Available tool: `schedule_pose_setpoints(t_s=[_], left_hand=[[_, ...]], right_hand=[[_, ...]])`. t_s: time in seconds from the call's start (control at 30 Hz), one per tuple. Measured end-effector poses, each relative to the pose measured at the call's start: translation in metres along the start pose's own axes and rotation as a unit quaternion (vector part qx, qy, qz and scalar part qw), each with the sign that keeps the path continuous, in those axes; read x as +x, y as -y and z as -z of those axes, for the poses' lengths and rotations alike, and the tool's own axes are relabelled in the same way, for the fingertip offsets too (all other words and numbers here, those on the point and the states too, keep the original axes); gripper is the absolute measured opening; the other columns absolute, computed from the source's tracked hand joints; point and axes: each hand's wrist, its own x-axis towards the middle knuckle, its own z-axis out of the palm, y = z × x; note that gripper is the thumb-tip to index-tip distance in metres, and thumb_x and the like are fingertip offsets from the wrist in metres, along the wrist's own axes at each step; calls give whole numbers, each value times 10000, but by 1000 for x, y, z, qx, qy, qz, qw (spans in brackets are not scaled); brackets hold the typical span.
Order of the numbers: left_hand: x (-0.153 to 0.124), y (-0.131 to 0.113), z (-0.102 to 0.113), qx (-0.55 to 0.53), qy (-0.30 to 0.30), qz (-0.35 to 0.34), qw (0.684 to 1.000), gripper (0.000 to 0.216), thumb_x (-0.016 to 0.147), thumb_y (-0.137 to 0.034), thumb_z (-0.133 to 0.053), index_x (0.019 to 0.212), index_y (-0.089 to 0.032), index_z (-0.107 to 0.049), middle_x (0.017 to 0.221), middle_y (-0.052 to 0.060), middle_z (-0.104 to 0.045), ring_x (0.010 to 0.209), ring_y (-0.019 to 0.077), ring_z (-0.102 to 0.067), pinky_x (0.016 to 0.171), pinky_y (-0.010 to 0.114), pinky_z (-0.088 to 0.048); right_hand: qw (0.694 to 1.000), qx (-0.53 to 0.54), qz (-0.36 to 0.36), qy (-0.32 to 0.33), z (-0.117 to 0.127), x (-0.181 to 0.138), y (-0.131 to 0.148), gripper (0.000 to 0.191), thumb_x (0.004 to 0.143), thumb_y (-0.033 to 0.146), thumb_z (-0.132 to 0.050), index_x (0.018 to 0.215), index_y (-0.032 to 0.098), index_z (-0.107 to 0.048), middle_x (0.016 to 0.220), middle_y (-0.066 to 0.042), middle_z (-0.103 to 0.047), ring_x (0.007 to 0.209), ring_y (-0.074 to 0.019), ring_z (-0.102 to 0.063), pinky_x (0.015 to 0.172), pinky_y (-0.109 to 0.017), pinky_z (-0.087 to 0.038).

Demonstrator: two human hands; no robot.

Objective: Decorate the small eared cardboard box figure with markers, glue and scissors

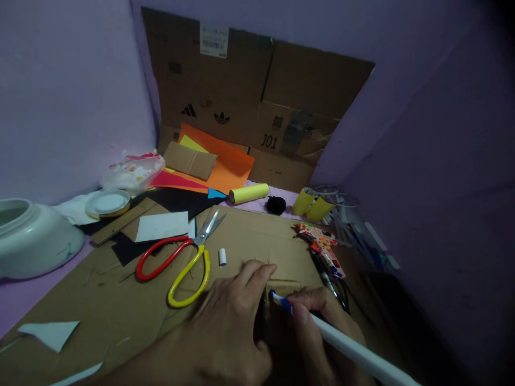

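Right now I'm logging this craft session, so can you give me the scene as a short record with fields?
setting: cardboard sheet as work mat, in a corner with purple walls
left hand: pressed flat on a small cardboard piece
right hand: grips a white tool with a blue tip, tip on that piece
nearby: scissors with red and yellow handles, lying shut left of the hands
behind: orange paper, yellow roll, flattened box
far left: white bowl

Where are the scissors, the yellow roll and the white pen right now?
scissors (pixel 182 261): head view, on the red and yellow handles.
yellow roll (pixel 248 193): head view, mid-length of the tube.
white pen (pixel 346 346): head view, on the barrel behind the right hand (pixel 322 327).
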Motion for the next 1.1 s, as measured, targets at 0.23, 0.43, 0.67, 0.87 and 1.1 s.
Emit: schedule_pose_setpoints(t_s=[0.23,0.43,0.67,0.87,1.1], left_hand=[[0,1,0,4,0,1,1000,826,546,-126,-536,1346,-202,-350,1335,89,-468,1103,279,-552,967,475,-470],[1,1,0,11,0,0,1000,823,548,-129,-534,1345,-210,-344,1348,82,-465,1115,276,-550,978,472,-467],[-1,0,1,9,9,7,1000,818,567,-148,-540,1354,-219,-328,1349,81,-454,1111,289,-548,972,496,-464],[0,2,1,8,14,4,1000,836,561,-144,-537,1363,-214,-312,1365,88,-442,1122,290,-541,980,490,-461],[0,-2,2,5,8,4,1000,824,561,-134,-534,1356,-196,-328,1359,96,-458,1137,289,-539,983,486,-460]], right_hand=[[1000,-17,0,9,1,-1,-3,160,851,222,-534,695,235,-570,507,57,-555,412,-112,-491,434,-202,-384],[999,-22,35,27,6,3,-8,141,837,184,-544,711,234,-583,520,53,-593,419,-108,-536,424,-179,-409],[999,-26,17,13,3,2,-6,154,846,214,-548,701,232,-598,505,49,-601,403,-111,-540,408,-183,-407],[999,-36,-16,3,1,-3,-4,186,866,286,-534,693,235,-579,491,53,-565,407,-117,-505,423,-208,-379],[999,-42,-27,-2,1,-3,-5,174,861,292,-547,699,241,-587,511,42,-591,439,-130,-531,457,-220,-394]])
